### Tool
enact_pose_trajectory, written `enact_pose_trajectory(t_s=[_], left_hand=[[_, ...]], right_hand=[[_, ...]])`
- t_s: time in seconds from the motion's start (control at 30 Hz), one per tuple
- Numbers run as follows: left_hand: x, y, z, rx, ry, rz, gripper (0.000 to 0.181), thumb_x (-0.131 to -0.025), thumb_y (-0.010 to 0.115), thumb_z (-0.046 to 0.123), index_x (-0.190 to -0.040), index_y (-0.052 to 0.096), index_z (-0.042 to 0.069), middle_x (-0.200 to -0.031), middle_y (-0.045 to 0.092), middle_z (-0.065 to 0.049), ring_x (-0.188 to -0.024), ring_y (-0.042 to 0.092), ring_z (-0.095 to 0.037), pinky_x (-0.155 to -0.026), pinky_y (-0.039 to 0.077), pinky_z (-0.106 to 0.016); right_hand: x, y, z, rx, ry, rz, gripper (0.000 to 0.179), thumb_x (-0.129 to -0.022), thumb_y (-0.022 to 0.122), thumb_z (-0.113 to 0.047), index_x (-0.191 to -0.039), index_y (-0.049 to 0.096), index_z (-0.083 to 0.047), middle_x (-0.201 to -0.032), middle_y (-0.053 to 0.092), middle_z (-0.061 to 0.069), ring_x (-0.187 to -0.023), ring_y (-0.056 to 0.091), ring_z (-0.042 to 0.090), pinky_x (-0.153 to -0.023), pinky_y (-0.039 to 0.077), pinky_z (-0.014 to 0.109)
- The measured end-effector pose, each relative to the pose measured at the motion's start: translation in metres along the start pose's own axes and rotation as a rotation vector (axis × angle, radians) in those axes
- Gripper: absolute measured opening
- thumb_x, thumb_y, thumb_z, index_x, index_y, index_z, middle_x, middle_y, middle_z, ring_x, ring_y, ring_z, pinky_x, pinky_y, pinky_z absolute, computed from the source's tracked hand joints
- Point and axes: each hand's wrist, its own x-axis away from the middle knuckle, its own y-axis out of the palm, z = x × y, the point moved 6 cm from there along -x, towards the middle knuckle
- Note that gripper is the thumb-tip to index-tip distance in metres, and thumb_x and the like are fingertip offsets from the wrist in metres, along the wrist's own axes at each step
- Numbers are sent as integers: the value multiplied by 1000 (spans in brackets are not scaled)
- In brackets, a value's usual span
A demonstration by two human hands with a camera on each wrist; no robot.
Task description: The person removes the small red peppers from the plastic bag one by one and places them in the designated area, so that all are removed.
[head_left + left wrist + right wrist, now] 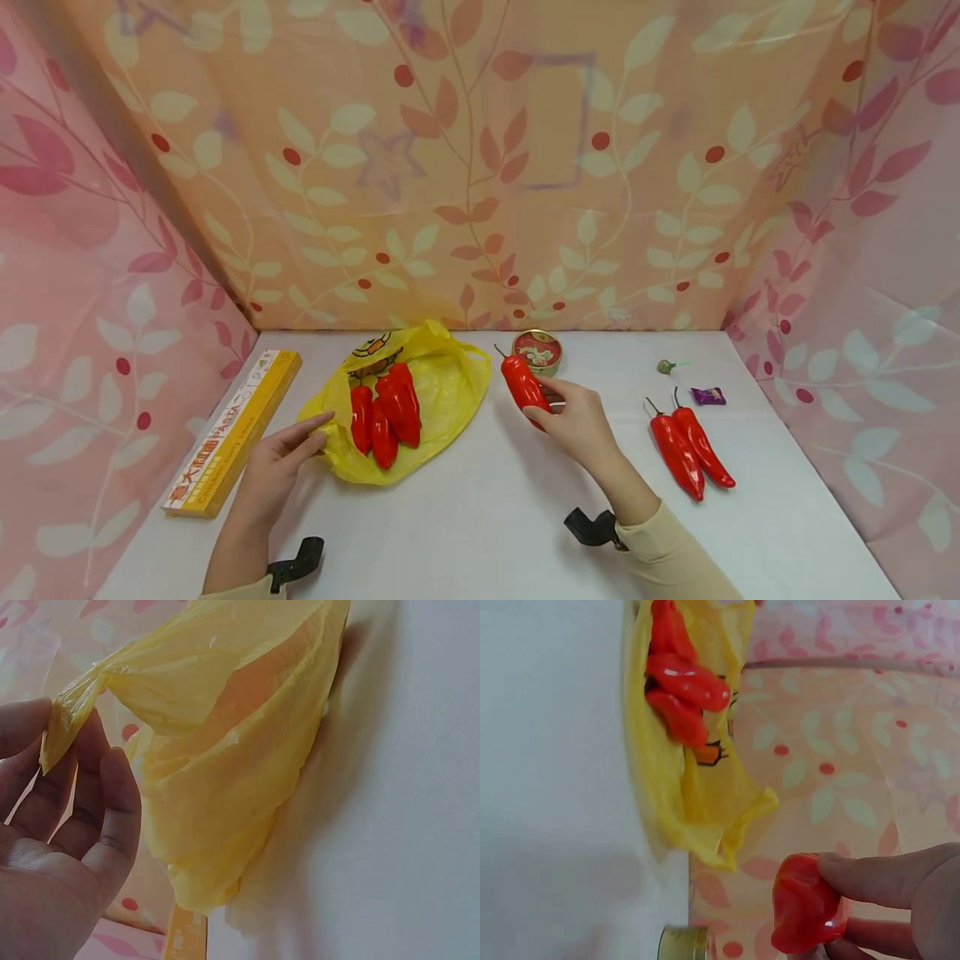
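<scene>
Plainly, my two hands had separate holds. My left forearm rose from the bottom edge, left of centre, and leaned slightly rightward; at its end my left hand point(276, 468) reached out with its fingers extended, thumb and fingertips nipping the near-left edge of the yellow bag point(448, 400). In the left wrist view the palm faced the camera at the left side, a pulled-up corner of yellow film caught between the digits, the fingers a little bent.

My right forearm slanted from the lower right up toward the centre, and the wrist turned leftward. There my right hand point(579, 423) pinched a red pepper point(521, 382) by its lower part, thumb on one side and fingers on the other, the gap no wider than the pepper. It was lifted above the table point(465, 533), just right of the frame's centre, tilted, its stem pointing to the upper left, near the round tin point(537, 350).

More red peppers point(384, 429) lay in the bag, left of centre. Two loose peppers point(677, 454) lay side by side at the right, below a purple packet point(708, 397).
</scene>
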Motion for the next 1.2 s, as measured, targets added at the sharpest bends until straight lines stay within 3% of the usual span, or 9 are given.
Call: enact_pose_trajectory(t_s=[0.33, 0.53, 0.73, 1.2], left_hand=[[0, -2, -3, 10, -32, -4, 50, -100, 64, 34, -142, 59, 8, -134, 64, 10, -109, 62, 0, -92, 53, -15], [1, -3, -3, 12, -34, 0, 50, -100, 63, 34, -142, 58, 8, -136, 64, 9, -110, 61, 0, -92, 53, -15], [0, 0, -1, 26, -35, -6, 50, -100, 64, 34, -142, 58, 7, -136, 64, 7, -110, 61, -1, -93, 53, -15], [0, 1, -1, 32, -55, -11, 48, -101, 63, 32, -143, 58, 9, -139, 63, 1, -110, 61, -3, -94, 53, -16]], right_hand=[[25, -38, 51, 101, 88, 47, 50, -85, 82, -25, -129, 66, -4, -115, 73, 16, -99, 72, 31, -79, 63, 41], [44, -45, 81, 161, 179, 36, 54, -86, 81, -29, -130, 63, -3, -117, 71, 18, -103, 69, 33, -82, 62, 44], [65, -57, 110, 245, 199, 61, 54, -85, 82, -27, -128, 62, -1, -114, 72, 19, -103, 69, 33, -84, 61, 48], [87, -85, 120, 391, 232, 87, 65, -81, 85, -22, -129, 56, 11, -112, 67, 30, -97, 65, 39, -81, 59, 57]])
